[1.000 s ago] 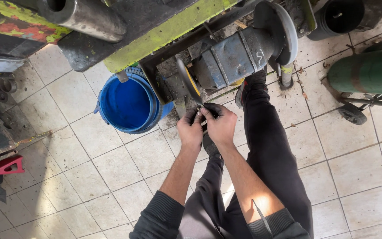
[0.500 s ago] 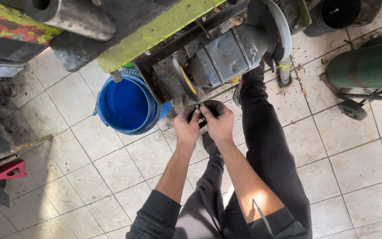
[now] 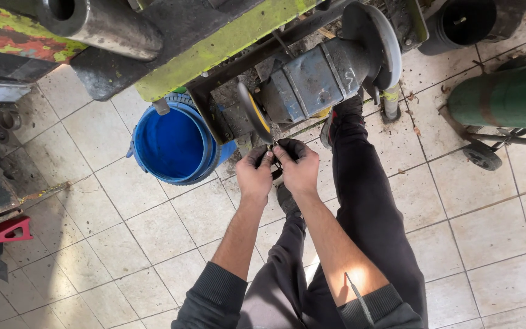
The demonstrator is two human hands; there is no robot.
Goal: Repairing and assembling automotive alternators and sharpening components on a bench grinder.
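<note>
My left hand [image 3: 254,173] and my right hand [image 3: 299,167] are close together, fingertips meeting on a small dark part [image 3: 273,146] pinched between them. They are held just under the thin grinding wheel [image 3: 250,111] of a grey bench grinder motor [image 3: 315,79]. The small part is mostly hidden by my fingers, so I cannot tell its shape. My dark-trousered legs [image 3: 366,207] and a shoe [image 3: 345,113] are below the grinder.
A blue bucket [image 3: 175,146] stands on the tiled floor left of my hands. A yellow-green painted metal frame [image 3: 226,39] and a steel pipe [image 3: 98,21] are above. A green gas cylinder [image 3: 506,97] on a wheeled cart lies at right; a red tool [image 3: 4,231] at left.
My hands have stayed together on the small part and shifted slightly up toward the grinding wheel. The view has moved a little.
</note>
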